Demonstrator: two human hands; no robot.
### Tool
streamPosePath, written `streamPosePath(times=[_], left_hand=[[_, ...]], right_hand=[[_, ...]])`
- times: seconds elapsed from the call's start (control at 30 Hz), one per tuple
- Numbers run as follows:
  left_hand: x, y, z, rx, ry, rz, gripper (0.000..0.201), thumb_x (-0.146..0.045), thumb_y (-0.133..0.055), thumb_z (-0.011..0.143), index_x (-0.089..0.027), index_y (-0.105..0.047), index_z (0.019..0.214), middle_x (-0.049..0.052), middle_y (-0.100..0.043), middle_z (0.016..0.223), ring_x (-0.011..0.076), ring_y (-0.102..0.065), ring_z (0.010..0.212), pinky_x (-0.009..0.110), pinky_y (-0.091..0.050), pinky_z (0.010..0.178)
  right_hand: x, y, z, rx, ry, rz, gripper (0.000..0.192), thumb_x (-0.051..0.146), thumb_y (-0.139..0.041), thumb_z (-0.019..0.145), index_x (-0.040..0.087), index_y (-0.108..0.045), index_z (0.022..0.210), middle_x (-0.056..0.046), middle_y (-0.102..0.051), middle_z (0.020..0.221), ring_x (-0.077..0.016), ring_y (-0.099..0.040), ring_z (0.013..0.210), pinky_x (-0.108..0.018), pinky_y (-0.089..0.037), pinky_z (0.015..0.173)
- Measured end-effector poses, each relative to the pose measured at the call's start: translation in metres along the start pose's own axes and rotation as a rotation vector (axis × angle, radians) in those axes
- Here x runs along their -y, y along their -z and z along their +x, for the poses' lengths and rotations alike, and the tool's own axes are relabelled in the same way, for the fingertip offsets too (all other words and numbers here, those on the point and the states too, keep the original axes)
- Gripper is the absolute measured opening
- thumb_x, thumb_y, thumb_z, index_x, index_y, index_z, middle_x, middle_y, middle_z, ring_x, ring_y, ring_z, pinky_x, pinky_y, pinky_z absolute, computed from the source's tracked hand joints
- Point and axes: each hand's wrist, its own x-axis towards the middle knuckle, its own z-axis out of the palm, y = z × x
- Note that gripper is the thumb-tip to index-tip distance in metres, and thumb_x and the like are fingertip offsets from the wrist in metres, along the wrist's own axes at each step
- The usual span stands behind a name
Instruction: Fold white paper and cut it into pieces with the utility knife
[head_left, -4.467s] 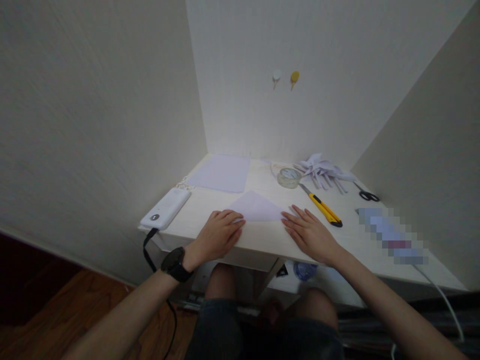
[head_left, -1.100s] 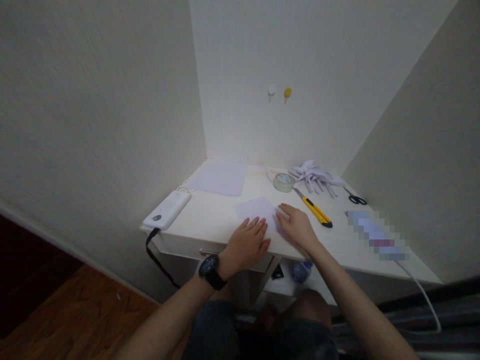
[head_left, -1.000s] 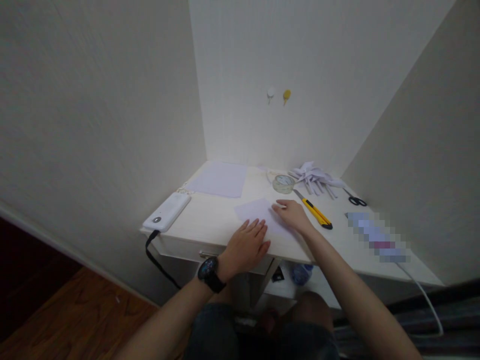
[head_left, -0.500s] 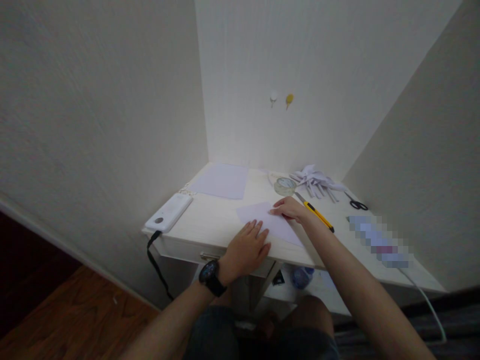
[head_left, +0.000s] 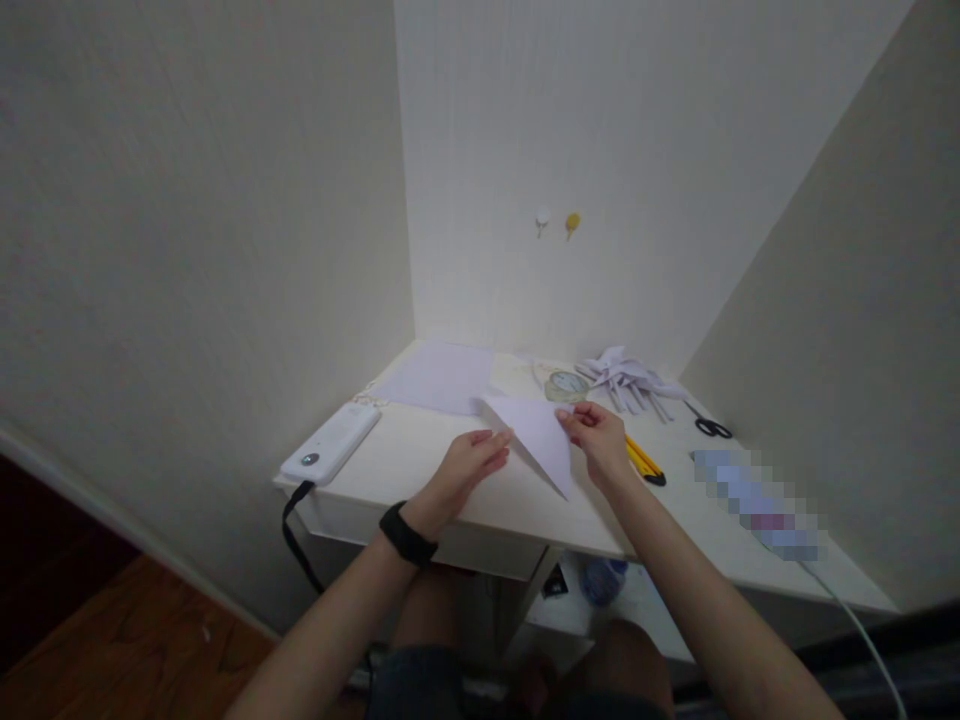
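A folded sheet of white paper [head_left: 536, 435], triangular in outline, is tilted up over the front of the table between my hands. My right hand [head_left: 601, 442] pinches its upper right edge between thumb and fingers. On the other side, my left hand [head_left: 466, 468] has its fingers stretched out, the tips close to or touching the paper's left edge. A yellow utility knife [head_left: 645, 458] lies just beyond my right hand, which partly hides it. Behind the folded paper is a roll of clear tape [head_left: 566, 386].
Flat paper [head_left: 442, 378] lies at the back left of the white table [head_left: 420, 465]. A white device [head_left: 331, 443] with a black cable sits at the left edge. Several paper pinwheels [head_left: 626, 375] are heaped at the back right, near black scissors [head_left: 712, 428] and a blurred-out object [head_left: 754, 505].
The paper has gone from flat on the table to tilted up, turned in my right hand's pinch. My left hand has come off its surface to its left edge.
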Motion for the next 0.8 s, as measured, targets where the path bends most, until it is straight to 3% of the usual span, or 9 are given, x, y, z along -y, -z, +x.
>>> streamPosePath(times=[0.07,0.2,0.3,0.37,0.43,0.6,0.7,0.8], left_hand=[[-0.009,-0.006,0.012,0.109,0.058,-0.182,0.047,-0.045,-0.076,0.082,-0.01,-0.067,0.113,0.018,-0.071,0.115,0.0248,-0.071,0.102,0.04,-0.058,0.092],[-0.015,-0.012,0.04,-0.01,0.066,-0.233,0.033,-0.03,-0.079,0.081,-0.008,-0.068,0.103,0.018,-0.075,0.107,0.0234,-0.073,0.088,0.035,-0.061,0.076],[-0.014,-0.011,0.059,0.036,0.059,-0.232,0.028,-0.025,-0.08,0.079,-0.008,-0.07,0.099,0.018,-0.075,0.107,0.0218,-0.073,0.088,0.035,-0.06,0.082],[-0.013,-0.009,0.07,0.107,0.065,-0.24,0.032,-0.023,-0.084,0.075,-0.008,-0.071,0.099,0.018,-0.075,0.108,0.0224,-0.073,0.09,0.037,-0.059,0.087],[-0.013,-0.007,0.082,0.162,0.08,-0.241,0.037,-0.022,-0.086,0.071,-0.007,-0.071,0.101,0.019,-0.075,0.107,0.0237,-0.073,0.09,0.039,-0.06,0.088],[-0.015,0.008,0.117,0.093,0.108,-0.119,0.031,-0.024,-0.086,0.071,-0.006,-0.071,0.091,0.016,-0.077,0.091,0.0181,-0.072,0.07,0.031,-0.063,0.07],[-0.01,0.018,0.132,0.115,0.127,0.031,0.03,-0.03,-0.086,0.073,-0.006,-0.071,0.084,0.012,-0.075,0.078,0.0134,-0.069,0.058,0.023,-0.059,0.056],[-0.003,0.022,0.134,0.155,0.114,0.091,0.034,-0.036,-0.087,0.072,-0.007,-0.07,0.08,0.011,-0.073,0.071,0.0134,-0.068,0.056,0.022,-0.057,0.054]], right_hand=[[-0.001,-0.005,-0.003,0.035,-0.033,0.031,0.047,0.051,-0.087,0.05,0.02,-0.061,0.076,0.0,-0.064,0.07,-0.0158,-0.058,0.063,-0.028,-0.045,0.057],[-0.005,-0.006,0.002,0.01,-0.034,-0.064,0.051,0.047,-0.085,0.054,0.02,-0.064,0.092,-0.007,-0.07,0.089,-0.0209,-0.066,0.078,-0.031,-0.052,0.065],[-0.006,-0.001,0.016,0.064,-0.203,-0.069,0.056,0.052,-0.079,0.064,0.022,-0.064,0.108,-0.012,-0.072,0.106,-0.0231,-0.069,0.082,-0.034,-0.054,0.064],[-0.007,0.002,0.026,0.193,-0.295,0.024,0.051,0.052,-0.08,0.063,0.019,-0.068,0.1,-0.012,-0.075,0.101,-0.0227,-0.069,0.077,-0.034,-0.055,0.064],[-0.009,0.006,0.038,0.271,-0.277,0.081,0.046,0.047,-0.086,0.054,0.016,-0.071,0.086,-0.01,-0.076,0.09,-0.0219,-0.068,0.073,-0.033,-0.054,0.065],[-0.02,0.017,0.065,0.247,-0.209,-0.011,0.044,0.044,-0.09,0.047,0.014,-0.071,0.072,-0.006,-0.073,0.072,-0.018,-0.063,0.063,-0.031,-0.05,0.062],[-0.028,0.022,0.07,0.268,-0.216,0.017,0.042,0.042,-0.091,0.049,0.014,-0.072,0.073,-0.004,-0.072,0.069,-0.0164,-0.062,0.06,-0.03,-0.049,0.06],[-0.033,0.022,0.067,0.34,-0.251,0.108,0.046,0.038,-0.091,0.051,0.015,-0.074,0.087,-0.006,-0.076,0.078,-0.0193,-0.066,0.066,-0.032,-0.052,0.064]])
